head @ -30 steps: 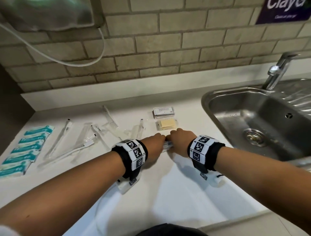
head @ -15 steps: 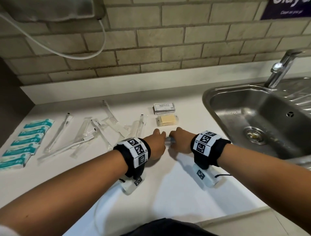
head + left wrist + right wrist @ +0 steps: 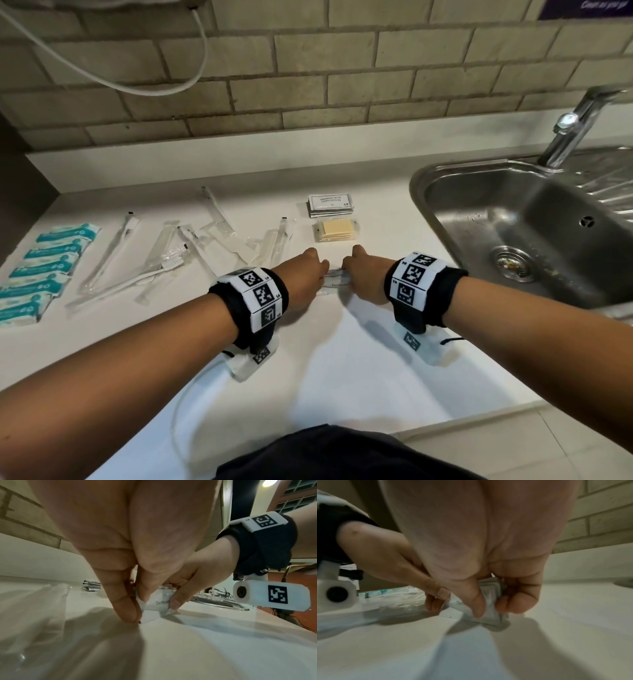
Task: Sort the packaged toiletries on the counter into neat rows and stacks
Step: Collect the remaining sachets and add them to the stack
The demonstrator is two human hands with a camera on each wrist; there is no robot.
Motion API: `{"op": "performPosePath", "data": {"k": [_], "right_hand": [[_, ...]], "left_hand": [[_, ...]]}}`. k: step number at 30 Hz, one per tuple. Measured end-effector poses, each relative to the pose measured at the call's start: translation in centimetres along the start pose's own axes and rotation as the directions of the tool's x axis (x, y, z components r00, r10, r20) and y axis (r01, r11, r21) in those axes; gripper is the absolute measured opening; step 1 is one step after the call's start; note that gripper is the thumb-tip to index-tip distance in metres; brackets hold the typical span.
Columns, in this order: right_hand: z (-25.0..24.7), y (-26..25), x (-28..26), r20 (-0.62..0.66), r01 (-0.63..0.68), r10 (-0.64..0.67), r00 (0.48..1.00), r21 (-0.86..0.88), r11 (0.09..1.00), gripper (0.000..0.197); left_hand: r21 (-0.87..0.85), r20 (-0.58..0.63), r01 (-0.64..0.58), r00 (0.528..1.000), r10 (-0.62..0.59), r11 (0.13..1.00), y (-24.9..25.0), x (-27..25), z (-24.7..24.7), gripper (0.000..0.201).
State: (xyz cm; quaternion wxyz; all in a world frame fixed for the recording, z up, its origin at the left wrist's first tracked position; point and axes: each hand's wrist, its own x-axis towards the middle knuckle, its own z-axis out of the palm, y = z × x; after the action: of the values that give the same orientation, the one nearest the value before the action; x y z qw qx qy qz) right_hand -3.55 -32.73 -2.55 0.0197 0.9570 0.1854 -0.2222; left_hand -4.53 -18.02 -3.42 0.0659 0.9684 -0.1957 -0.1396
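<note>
right hand [image 3: 488, 574] pinching white sachets [image 3: 489, 609], left hand [image 3: 388, 555] alongside, white counter [image 3: 556, 642]

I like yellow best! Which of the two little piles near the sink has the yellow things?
The nearer pile, clear packets of yellow bars. The pile behind it has white shampoo labels.

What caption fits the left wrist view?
Left hand and right hand pinch a small stack of toothpaste sachets on the white counter.

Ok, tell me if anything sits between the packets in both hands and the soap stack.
Nothing visible does. The left hand and right hand pinch the toothpaste packets just in front of the soap stack, with only bare counter between them.
</note>
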Motion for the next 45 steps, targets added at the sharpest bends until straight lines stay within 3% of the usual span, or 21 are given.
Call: {"op": "performPosePath", "data": {"k": [6, 11, 16, 21, 25, 28, 30, 33, 38, 45], "right_hand": [[-0.2, -0.2, -0.4, 0.031, 0.034, -0.032, 0.999, -0.062, 0.997, 0.032], [-1.3, 1.4, -0.1, -0.143, 0.092, -0.071, 0.987, 0.146, 0.985, 0.027], [-0.8, 1.7, -0.4, -0.208, 0.116, -0.078, 0.975, 0.181, 0.977, 0.020], [-1.1, 2.2, -0.3, -0.189, 0.101, -0.054, 0.981, 0.249, 0.963, 0.020], [-2.3, 4.0, 0.4, -0.093, 0.031, 0.004, 0.996, 0.368, 0.929, 0.015], [-2.7, 5.3, 1.2, 0.018, -0.050, 0.050, 0.999, 0.620, 0.783, 0.015], [-2.7, 5.9, 1.8, 0.062, -0.089, 0.063, 0.996, 0.680, 0.728, 0.016], [-2.8, 6.1, 2.4, 0.080, -0.109, 0.075, 0.994, 0.664, 0.740, 0.010], [-3.6, 6.0, 3.2, 0.086, -0.126, 0.093, 0.992, 0.564, 0.816, 0.013], [-4.0, 5.1, 3.0, 0.090, -0.090, 0.059, 0.994, 0.392, 0.915, 0.036]], "left_hand": [[0.068, -0.012, -0.012, 1.000, 0.013, 0.998, -0.5, 0.1, 0.0, 0.031], [0.062, -0.044, -0.028, 0.999, 0.031, 0.998, -1.2, 0.7, -0.3, 0.032], [0.064, -0.041, -0.050, 0.998, 0.052, 0.997, -1.3, 0.6, 0.5, 0.029], [-0.134, -0.081, 0.012, 0.996, -0.023, 0.991, -1.3, 0.5, -0.2, 0.031], [-0.374, -0.102, 0.080, 0.987, -0.127, 0.924, -1.0, 1.4, -1.4, 0.019], [-0.522, -0.042, 0.148, 0.979, -0.198, 0.840, -0.9, 2.2, -1.9, 0.019], [-0.571, 0.001, 0.198, 0.971, -0.240, 0.797, -0.5, 2.9, -1.8, 0.017], [-0.581, 0.031, 0.244, 0.960, -0.278, 0.777, -0.2, 4.1, -1.6, 0.014], [-0.429, 0.003, 0.253, 0.960, -0.279, 0.867, 0.2, 5.3, -2.0, 0.011], [-0.314, 0.042, 0.234, 0.972, -0.233, 0.920, 0.2, 5.6, -2.5, 0.023]]}}
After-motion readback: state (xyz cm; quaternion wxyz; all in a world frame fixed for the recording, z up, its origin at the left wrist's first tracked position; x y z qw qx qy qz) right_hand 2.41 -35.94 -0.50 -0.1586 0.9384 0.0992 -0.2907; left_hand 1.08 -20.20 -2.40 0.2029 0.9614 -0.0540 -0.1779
